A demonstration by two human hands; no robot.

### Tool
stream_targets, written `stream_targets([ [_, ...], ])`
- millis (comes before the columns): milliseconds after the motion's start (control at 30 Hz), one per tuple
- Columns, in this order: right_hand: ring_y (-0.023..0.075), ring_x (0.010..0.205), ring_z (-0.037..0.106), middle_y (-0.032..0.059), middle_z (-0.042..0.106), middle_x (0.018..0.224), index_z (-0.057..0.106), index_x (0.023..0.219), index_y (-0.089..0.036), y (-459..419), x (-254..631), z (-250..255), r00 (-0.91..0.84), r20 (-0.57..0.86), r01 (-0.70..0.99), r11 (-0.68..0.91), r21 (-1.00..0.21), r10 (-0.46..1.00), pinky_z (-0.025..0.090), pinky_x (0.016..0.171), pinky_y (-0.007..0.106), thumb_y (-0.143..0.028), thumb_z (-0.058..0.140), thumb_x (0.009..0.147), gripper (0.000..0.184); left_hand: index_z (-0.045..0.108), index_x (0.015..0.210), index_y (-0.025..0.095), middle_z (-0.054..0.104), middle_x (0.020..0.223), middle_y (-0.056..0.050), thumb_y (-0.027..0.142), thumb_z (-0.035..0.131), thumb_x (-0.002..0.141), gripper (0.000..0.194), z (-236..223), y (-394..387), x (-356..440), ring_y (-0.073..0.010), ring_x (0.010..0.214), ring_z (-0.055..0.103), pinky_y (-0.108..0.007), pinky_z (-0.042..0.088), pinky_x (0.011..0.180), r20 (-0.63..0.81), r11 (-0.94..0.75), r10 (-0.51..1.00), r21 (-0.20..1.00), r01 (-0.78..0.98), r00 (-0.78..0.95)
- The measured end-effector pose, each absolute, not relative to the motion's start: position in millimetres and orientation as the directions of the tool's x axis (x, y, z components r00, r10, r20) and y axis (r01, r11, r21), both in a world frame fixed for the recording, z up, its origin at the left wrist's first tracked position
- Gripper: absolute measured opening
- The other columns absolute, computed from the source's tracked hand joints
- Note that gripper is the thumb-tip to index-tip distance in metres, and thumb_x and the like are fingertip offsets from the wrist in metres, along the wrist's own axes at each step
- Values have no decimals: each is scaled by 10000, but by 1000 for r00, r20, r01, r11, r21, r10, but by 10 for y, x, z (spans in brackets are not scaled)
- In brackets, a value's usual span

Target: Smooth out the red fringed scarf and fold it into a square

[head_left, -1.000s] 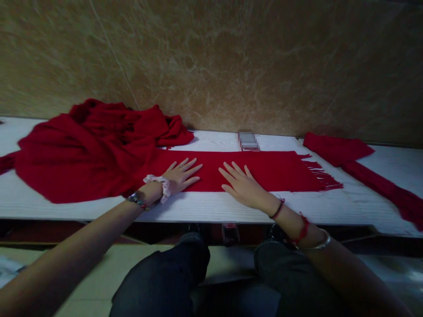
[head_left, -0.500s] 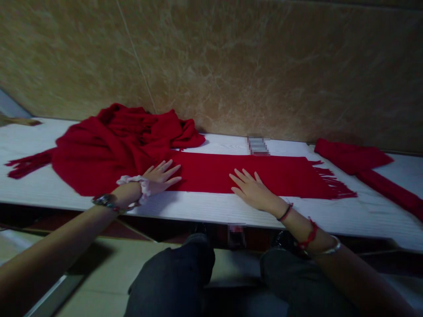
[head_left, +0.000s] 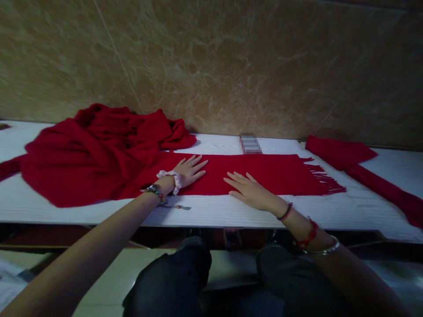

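Observation:
A red fringed scarf stretches flat along the white table, its fringe pointing right. My left hand rests on the scarf with fingers spread, a ring and a pale scrunchie showing on it. Farther right, my right hand lies palm down across the scarf's near edge, fingers stretched out. To the left, the flat strip runs into a bunched heap of red cloth; where one ends and the other begins I cannot make out. A fringe hangs off at the far left edge of view.
The narrow white table runs along a brown marbled wall. Another red cloth piece, folded and bent, lies at the right. A small blurred item sits behind the scarf. My knees are below the table's front edge.
My left hand has slid right along the scarf, closer to my right hand. My right hand has stayed nearly in place. The view has shifted slightly to the right.

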State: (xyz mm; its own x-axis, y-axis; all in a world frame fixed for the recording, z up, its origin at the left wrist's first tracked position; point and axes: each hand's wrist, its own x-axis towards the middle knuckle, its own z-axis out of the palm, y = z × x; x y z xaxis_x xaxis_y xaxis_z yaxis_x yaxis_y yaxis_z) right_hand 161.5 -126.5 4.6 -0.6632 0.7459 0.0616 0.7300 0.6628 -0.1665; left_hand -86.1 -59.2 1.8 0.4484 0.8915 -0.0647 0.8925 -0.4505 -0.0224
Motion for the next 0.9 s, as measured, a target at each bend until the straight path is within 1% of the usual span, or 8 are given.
stream_targets([
  [133, 240, 1300, 221, 84, 286, 1415, 299, 1352, -212, -1322, 1838, 15, -601, 82, 784, 607, -129, 795, 202, 1025, 513, -408, 257, 905, 489, 231, 1376, 230, 163, 1448, -77, 397, 222, 913, 492, 43, -588, -856, -258, 1319, 132, -449, 191, 1027, -72, -446, 893, -27, 895, 443],
  [233, 234, 1290, 251, 116, 314, 1400, 355, 1325, -178, -1359, 1917, 28, -580, 162, 792, 599, -118, 799, 268, 1014, 463, -389, 317, 894, 481, 313, 1346, 215, 206, 1436, -90, 401, 262, 900, 486, 95, -651, -833, -270, 1309, 168, -466, 201, 1019, -46, -498, 867, -30, 867, 496],
  [367, 209, 1157, 432, 128, 500, 1235, 500, 1208, -150, -1372, 1929, 95, -675, 248, 709, 704, -41, 695, 391, 936, 380, -250, 428, 857, 372, 444, 1259, 197, 432, 1282, -101, 433, 423, 828, 492, 260, -928, -750, -223, 1140, 436, -343, 351, 943, -24, -751, 660, -30, 659, 751],
  [467, 188, 982, 532, 109, 592, 1052, 529, 1169, -146, -1365, 1928, 130, -725, 216, 672, 741, 11, 654, 456, 834, 353, -118, 421, 829, 357, 470, 1232, 204, 505, 1187, -98, 239, 459, 786, 448, 392, -1117, -663, -224, 1022, 519, -309, 441, 803, -146, -807, 590, -112, 579, 794],
  [533, 180, 960, 537, 100, 596, 1038, 494, 1204, -149, -1354, 1932, 127, -729, 212, 668, 744, 18, 651, 463, 815, 343, -52, 386, 815, 415, 441, 1255, 225, 514, 1184, -86, 98, 420, 738, 532, 441, -1153, -620, -222, 1011, 529, -293, 453, 757, -195, -802, 597, -155, 576, 778],
  [633, 164, 975, 532, 87, 588, 1056, 483, 1203, -158, -1322, 1936, 95, -683, 270, 698, 716, -36, 679, 452, 836, 323, -20, 359, 806, 438, 395, 1287, 236, 507, 1213, -72, 18, 368, 702, 625, 443, -1083, -603, -208, 1042, 520, -280, 446, 778, -182, -762, 647, -135, 633, 740],
  [733, 161, 929, 544, 79, 594, 991, 557, 1078, -144, -1275, 1930, 59, -612, 321, 731, 672, -119, 723, 455, 815, 303, -80, 412, 820, 303, 409, 1271, 180, 513, 1221, -79, -9, 367, 663, 639, 409, -973, -620, -184, 1081, 501, -267, 412, 861, -144, -729, 682, -55, 683, 717],
  [900, 153, 806, 553, 59, 598, 832, 607, 878, -135, -1214, 1916, 44, -558, 363, 736, 648, -199, 746, 453, 753, 275, -144, 481, 827, 136, 508, 1158, 133, 600, 1058, -77, 62, 424, 709, 463, 406, -927, -562, -164, 955, 560, -254, 423, 838, -93, -747, 658, 37, 663, 747],
])
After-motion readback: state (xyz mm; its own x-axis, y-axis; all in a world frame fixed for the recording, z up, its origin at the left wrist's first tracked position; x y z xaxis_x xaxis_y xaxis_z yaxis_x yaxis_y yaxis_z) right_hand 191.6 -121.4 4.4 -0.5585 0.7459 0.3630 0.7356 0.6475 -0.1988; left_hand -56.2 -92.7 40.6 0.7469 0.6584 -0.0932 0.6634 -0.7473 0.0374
